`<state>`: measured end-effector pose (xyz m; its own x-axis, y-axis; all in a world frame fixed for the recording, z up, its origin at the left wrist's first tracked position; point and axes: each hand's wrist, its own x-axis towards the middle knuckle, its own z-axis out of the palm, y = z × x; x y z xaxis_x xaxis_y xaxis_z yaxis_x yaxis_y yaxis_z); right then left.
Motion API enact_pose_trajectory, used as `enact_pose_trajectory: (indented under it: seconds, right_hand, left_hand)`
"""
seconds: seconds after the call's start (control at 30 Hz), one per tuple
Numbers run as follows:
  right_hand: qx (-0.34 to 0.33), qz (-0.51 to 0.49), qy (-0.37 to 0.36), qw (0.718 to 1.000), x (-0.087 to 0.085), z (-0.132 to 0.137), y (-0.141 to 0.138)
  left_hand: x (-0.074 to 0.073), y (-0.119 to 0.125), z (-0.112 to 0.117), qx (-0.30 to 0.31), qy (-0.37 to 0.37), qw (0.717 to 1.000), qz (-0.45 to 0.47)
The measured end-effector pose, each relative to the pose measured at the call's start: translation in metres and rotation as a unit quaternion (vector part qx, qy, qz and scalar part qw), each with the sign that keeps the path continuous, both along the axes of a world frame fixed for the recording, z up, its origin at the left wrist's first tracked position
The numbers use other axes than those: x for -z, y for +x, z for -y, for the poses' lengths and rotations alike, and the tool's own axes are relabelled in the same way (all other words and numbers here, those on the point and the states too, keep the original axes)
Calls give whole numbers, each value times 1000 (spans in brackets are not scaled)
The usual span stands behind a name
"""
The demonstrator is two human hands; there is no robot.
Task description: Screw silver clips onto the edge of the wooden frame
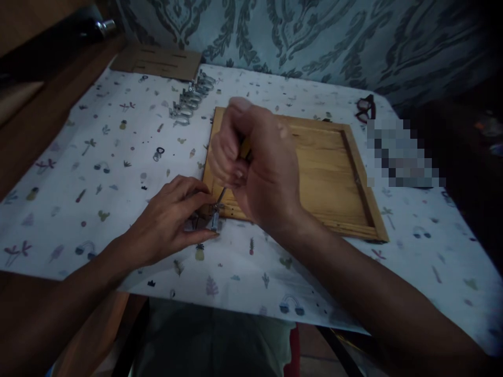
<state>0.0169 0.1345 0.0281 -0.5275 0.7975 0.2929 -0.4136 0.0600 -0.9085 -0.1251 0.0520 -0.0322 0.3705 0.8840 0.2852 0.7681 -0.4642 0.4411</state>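
Note:
A wooden cabinet door panel (314, 167) lies flat on a white patterned tablecloth (118, 173). At its near left corner sits a small metal hinge (214, 219). My left hand (173, 220) pinches that hinge, fingers closed round it, holding it against the panel's edge. My right hand (251, 162) is closed in a fist round the handle of a screwdriver (220, 198), whose thin metal shaft points down onto the hinge. The handle is mostly hidden inside my fist.
A row of several more metal hinges (190, 97) lies at the back left, next to a flat piece of cardboard (157, 62). One loose metal part (158, 153) rests on the cloth. Red-framed glasses (365, 108) lie at the back right. The table's front edge is near my body.

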Motion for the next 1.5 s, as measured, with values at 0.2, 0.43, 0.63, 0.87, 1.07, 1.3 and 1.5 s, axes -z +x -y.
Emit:
enact_pose_trajectory:
  seconds: [0.2,0.43,0.63,0.87,1.07,1.3,1.5]
  right_hand:
    - [73,-22,10,997,5,10,4]
    - [95,-6,11,995,6,10,8]
    - [76,0,-6,997,1,16,9]
    - [-4,50,69,996,5,6,31]
    - [0,258,325,910,-15,-5,57]
    - [101,307,428,844,-19,-8,56]
    - [167,273,390,863,-12,4,47]
  left_hand:
    - [-1,-1,0,2,6,1000,-12]
    - [-3,-1,0,7,4,1000,-6]
    - [-3,0,-1,9,2,1000,-14]
    - [-1,-1,0,7,0,1000,0]
    - [0,-2,0,7,8,1000,6]
    - [1,-3,0,5,12,1000,-1]
    - [0,-2,0,2,-9,1000,0]
